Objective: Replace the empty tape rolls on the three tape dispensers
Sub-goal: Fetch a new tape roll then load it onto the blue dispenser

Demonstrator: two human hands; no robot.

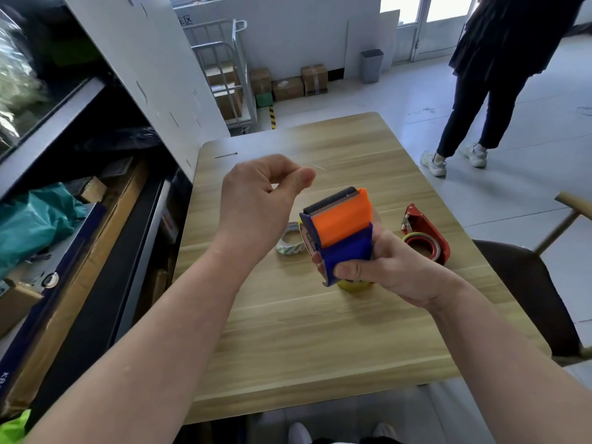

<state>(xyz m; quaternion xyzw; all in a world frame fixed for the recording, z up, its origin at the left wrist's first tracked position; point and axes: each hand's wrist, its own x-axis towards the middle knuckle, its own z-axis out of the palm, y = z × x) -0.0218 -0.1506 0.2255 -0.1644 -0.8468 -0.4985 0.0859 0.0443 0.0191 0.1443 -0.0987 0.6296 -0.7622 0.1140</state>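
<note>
Clenched round the blue-and-orange dispenser [339, 229] above the surface [320, 331], the right grip [384, 267] held it while the left grip [256, 193] pinched a faint clear strip [318, 168].

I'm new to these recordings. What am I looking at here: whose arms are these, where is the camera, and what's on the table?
No machine here: a person's bare arms, filmed by a wide-angle camera on their head looking down. The right hand grips a blue-and-orange tape dispenser, a yellow roll showing beneath it. The left hand is raised, fingers pinched together; on what, I cannot tell. On the wooden table sit a red dispenser and a white-and-green tape roll.
</note>
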